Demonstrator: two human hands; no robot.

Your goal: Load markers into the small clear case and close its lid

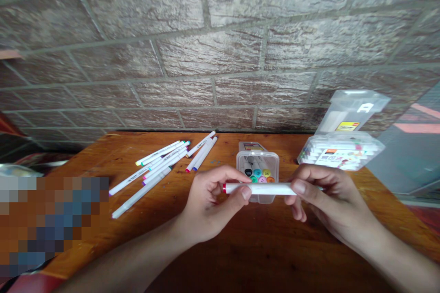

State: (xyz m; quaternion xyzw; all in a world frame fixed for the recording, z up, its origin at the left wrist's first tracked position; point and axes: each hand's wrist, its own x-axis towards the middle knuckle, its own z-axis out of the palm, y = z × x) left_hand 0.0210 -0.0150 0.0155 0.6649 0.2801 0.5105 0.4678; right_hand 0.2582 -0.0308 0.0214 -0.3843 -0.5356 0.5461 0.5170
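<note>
Wooden surface [275,247], orange-brown, lies nearest, under both forearms. Just in front of the small clear box [240,165], on the person's side of it, a white marker [264,188] is held level above the wood. The left hand [209,203] pinches its red-tipped end between thumb and curled fingers. The right hand [323,201] pinches the other end, thumb on the barrel. The box is packed with markers, their round coloured caps facing the camera. Left of the box, loose white markers [161,165] lie scattered, well apart from the hands. Right of the box and a little farther back sits a larger clear case [343,136] full of markers, its lid [354,112] tipped up. Behind the box rises a brick wall [206,55].
</note>
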